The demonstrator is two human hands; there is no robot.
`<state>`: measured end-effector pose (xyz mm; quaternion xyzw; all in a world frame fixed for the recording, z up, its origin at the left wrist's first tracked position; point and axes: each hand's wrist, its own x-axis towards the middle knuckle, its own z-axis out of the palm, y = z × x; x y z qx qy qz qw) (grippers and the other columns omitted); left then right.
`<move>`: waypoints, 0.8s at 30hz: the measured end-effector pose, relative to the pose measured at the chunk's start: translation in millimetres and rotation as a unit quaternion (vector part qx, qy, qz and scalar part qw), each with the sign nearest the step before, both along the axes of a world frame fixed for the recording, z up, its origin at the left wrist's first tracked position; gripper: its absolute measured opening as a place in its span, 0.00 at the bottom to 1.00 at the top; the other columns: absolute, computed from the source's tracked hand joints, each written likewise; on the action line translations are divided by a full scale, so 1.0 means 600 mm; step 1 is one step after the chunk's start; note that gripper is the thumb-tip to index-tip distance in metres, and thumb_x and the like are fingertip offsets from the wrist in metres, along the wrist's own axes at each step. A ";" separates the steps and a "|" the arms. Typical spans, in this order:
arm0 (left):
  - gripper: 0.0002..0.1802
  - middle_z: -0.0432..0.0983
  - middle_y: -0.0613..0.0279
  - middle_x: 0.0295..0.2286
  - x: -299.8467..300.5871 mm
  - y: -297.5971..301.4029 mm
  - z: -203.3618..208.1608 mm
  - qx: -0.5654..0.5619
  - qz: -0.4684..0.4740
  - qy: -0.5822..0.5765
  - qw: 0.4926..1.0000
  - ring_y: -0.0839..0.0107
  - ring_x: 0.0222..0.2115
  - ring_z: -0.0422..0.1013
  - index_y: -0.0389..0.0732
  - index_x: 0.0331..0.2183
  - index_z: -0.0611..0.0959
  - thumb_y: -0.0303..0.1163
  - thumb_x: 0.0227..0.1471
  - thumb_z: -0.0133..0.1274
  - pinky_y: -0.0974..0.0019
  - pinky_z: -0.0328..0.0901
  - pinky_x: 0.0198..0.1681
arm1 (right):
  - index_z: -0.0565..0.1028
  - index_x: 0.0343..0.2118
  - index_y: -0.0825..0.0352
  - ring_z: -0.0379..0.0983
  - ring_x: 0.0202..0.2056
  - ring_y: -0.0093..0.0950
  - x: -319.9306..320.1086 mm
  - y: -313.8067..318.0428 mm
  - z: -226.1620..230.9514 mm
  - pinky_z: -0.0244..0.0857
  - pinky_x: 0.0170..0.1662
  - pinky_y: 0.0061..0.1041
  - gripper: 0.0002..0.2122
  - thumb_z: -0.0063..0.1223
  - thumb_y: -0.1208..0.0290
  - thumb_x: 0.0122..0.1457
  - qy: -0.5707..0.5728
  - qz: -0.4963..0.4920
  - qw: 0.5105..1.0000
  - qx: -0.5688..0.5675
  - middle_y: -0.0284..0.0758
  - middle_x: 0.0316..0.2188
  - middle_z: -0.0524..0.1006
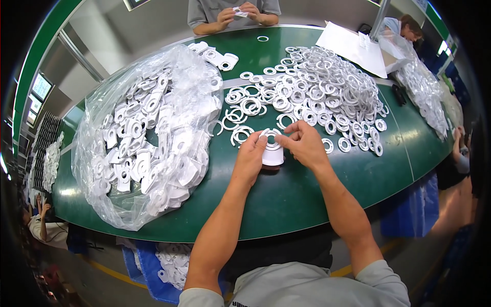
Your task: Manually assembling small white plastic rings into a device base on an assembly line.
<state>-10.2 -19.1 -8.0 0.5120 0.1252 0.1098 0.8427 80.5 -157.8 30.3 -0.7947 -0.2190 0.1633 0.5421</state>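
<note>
Over the table's near middle, my left hand [250, 159] grips a white plastic part [272, 157] by its left side, thumb on its upper face. This part has a round hole at its far end and a plain, wider near end. A white ring [273, 131] sits around the hole. From the right, my right hand [307, 146] has its thumb pressed at the ring's edge, with its fingers curled above. The fingers partly hide where ring and part meet. Just beyond my hands lies a heap of loose white rings [317, 87].
A large clear plastic bag [199, 153] of similar white parts lies to the left on the green table [286, 204]. Across the table, a co-worker's hands [236, 18] hold a white piece. White sheets [353, 48] lie at the far right. Blue bins [158, 276] stand below the near edge.
</note>
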 end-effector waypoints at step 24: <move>0.18 0.73 0.52 0.41 -0.018 0.006 -0.020 0.291 0.051 -0.023 0.955 0.67 0.41 0.70 0.32 0.49 0.69 0.25 0.55 0.44 0.67 0.63 0.46 | 0.69 0.29 0.71 0.73 0.19 0.22 0.004 -0.005 -0.030 0.69 0.20 0.20 0.10 0.61 0.75 0.51 0.217 0.152 0.955 0.132 0.34 0.21 0.73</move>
